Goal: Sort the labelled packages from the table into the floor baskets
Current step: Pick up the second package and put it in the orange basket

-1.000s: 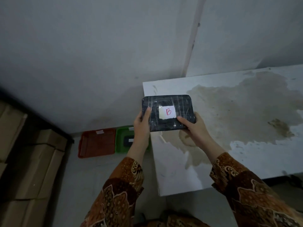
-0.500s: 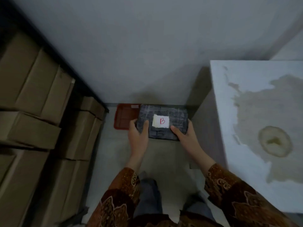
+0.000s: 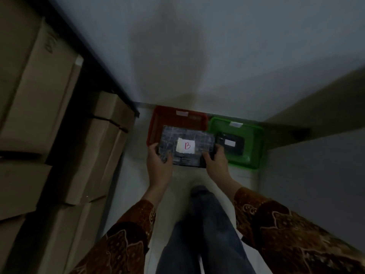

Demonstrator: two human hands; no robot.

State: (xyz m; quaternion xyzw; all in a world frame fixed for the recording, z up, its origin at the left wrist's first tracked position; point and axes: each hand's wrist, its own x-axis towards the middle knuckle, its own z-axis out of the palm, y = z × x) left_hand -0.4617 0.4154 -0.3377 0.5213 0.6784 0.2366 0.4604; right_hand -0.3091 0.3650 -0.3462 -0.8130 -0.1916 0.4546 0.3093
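Package: we find the black wrapped package point(image 3: 187, 148) marked "B" held level above the floor, overlapping the near edge of the red basket point(image 3: 158, 123).
Hands: left hand point(image 3: 159, 164) and right hand point(image 3: 216, 162) each grasp one end.
Change: a second ago it was over the table; we now stand facing the baskets.
Neighbour: the green basket point(image 3: 254, 143) already holds a dark package point(image 3: 234, 144).
Assessment: we judge placement imminent; the basket tags are unreadable.
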